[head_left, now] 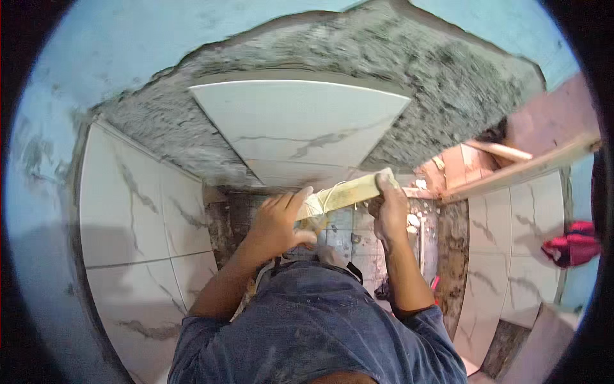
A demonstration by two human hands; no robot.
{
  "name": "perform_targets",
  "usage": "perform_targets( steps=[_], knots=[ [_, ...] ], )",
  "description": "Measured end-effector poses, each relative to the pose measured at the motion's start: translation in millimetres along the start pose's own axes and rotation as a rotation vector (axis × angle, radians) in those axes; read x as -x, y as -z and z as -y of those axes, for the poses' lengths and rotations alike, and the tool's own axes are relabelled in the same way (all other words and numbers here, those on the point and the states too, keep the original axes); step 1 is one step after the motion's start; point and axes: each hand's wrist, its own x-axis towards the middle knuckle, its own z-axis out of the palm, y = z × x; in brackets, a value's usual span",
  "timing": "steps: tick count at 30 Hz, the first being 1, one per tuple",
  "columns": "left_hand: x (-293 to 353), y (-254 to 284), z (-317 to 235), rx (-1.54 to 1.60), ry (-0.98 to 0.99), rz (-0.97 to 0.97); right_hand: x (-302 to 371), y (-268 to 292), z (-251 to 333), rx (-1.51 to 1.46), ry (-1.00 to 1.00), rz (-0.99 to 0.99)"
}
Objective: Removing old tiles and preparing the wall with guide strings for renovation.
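Observation:
In front of my waist is a pale yellow wooden strip (pixel 352 194), tilted up to the right, with light string (pixel 314 204) wound round its left part. My right hand (pixel 391 210) grips the strip's right end, its thumb lying on the face. My left hand (pixel 275 223) is curled about the string-wound left end; the thumb sits below, and part of the grip is hidden. Just beyond both hands, a white grey-veined tile (pixel 307 121) stands against the rough mortar wall (pixel 441 83).
Veined tiles (pixel 121 192) cover the left wall, and more tiles (pixel 511 217) the right one. A wooden plank (pixel 524 171) runs along an opening at right. A red and black cloth-like item (pixel 572 244) hangs at far right. Below lies a dirty tiled floor (pixel 342 240).

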Motion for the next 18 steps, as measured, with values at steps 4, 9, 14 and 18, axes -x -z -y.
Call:
perform_targets(
  steps=[4,9,14,18],
  knots=[
    [-16,-36,21,0.269,0.172,0.160,0,43,-19,0.154,0.109,-0.026],
    [-35,-20,37,0.055,0.233,0.261,5,151,-75,0.215,-0.071,-0.194],
    [-61,-19,11,0.245,0.171,0.320,29,275,-221,0.521,-0.199,-0.254],
    [-69,-35,-5,0.329,0.107,0.358,54,313,-269,0.603,-0.308,-0.373]
  ],
)
